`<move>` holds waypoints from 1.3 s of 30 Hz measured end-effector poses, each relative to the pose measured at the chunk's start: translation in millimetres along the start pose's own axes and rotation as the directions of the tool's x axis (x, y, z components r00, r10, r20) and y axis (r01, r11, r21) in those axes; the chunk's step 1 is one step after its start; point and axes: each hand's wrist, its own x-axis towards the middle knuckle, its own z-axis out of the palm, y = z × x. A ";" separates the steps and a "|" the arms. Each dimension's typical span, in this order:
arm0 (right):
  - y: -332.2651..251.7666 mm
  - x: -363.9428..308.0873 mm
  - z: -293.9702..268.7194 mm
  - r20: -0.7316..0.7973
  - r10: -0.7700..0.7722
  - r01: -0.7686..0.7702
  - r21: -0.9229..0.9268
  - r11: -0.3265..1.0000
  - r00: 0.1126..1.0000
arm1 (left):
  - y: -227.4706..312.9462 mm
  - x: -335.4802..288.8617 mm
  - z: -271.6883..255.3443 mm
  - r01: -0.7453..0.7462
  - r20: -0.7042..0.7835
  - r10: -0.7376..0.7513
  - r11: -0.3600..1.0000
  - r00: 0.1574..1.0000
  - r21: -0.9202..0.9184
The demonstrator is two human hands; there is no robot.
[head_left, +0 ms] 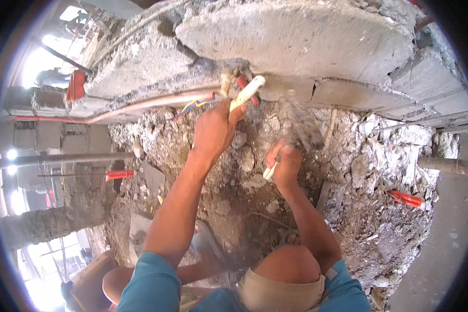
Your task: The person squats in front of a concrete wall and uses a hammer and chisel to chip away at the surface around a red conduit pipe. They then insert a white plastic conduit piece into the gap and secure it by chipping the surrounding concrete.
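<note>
My left hand (216, 130) is closed around a pale, stick-like handle (250, 91), held up against the foot of the masonry wall (291, 41). Whether a tool head belongs to it is hidden. Just behind the stick, a short red tube (248, 89) shows at a broken hollow in the wall. In my right hand (287, 161) is a trowel (302, 125), gripped by its light handle. Its grey blade, smeared by motion, points up toward the wall.
Rubble and broken mortar (255, 166) cover the ground below the wall. A red conduit (151, 104) runs along the wall's foot at left, with blue and yellow wires (192, 106) coming from its end. Orange-red pieces (406, 199) lie right; a metal bar (67, 158) extends left.
</note>
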 end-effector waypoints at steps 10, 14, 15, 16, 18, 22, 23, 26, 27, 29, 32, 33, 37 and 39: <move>-2.4 -42.9 -21.3 -0.034 0.050 -0.052 -0.063 0.997 0.998 | 5.2 -29.7 21.5 0.027 -0.083 -0.036 0.994 0.996 -0.106; -0.8 -45.3 -21.2 0.062 0.055 -0.053 -0.039 0.998 0.997 | -3.9 -20.0 18.3 0.057 -0.093 -0.059 0.998 0.994 -0.020; -1.6 -43.7 -20.3 0.048 0.081 -0.079 -0.054 0.995 0.996 | -4.8 -19.3 17.1 0.058 -0.085 -0.058 0.998 0.995 -0.004; -2.2 -41.8 -19.5 0.034 0.108 -0.105 -0.068 0.992 0.994 | -5.8 -18.7 15.9 0.060 -0.078 -0.058 0.998 0.995 0.012; -0.1 -37.0 -17.7 0.029 0.103 -0.101 -0.064 0.993 0.994 | -5.8 -17.4 13.0 0.048 -0.078 -0.047 0.999 0.996 0.014; 8.1 -29.8 -11.4 0.037 0.000 0.000 -0.008 1.000 0.999 | -4.6 -9.5 6.5 0.046 -0.066 -0.045 0.999 0.997 0.007; 8.6 -28.5 -11.1 0.047 -0.016 0.016 -0.007 1.000 0.999 | -4.8 -7.2 4.9 0.057 -0.052 -0.056 0.998 0.997 0.017; 0.2 -23.6 -11.3 0.097 -0.043 0.046 -0.021 0.999 0.994 | -1.1 -5.9 2.3 0.068 -0.041 -0.069 0.998 0.997 -0.013; -3.5 -22.9 -11.3 0.115 -0.045 0.049 -0.029 0.998 0.992 | -0.8 -6.7 1.7 0.061 -0.043 -0.061 0.998 0.997 -0.014; -10.9 -23.2 -10.1 0.133 -0.042 0.047 -0.041 0.998 0.990 | -0.8 -9.4 0.4 0.048 -0.047 -0.048 0.999 0.998 -0.015; -15.3 -20.3 -6.2 0.144 -0.077 0.083 -0.035 0.996 0.987 | 0.9 -7.4 -7.8 0.107 0.043 -0.108 0.994 0.993 0.021; -19.7 -17.1 -3.6 0.149 -0.108 0.114 -0.033 0.993 0.983 | 0.3 -7.0 -9.6 0.111 0.047 -0.110 0.994 0.993 -0.008; -12.6 1.6 6.9 0.110 -0.195 0.211 -0.160 0.964 0.975 | -3.9 -6.1 -13.7 0.065 0.037 -0.062 0.994 0.997 -0.083; 10.6 19.6 6.0 0.064 -0.228 0.237 -0.295 0.926 0.972 | -5.7 -2.5 -14.0 0.026 0.029 -0.024 0.996 0.999 -0.091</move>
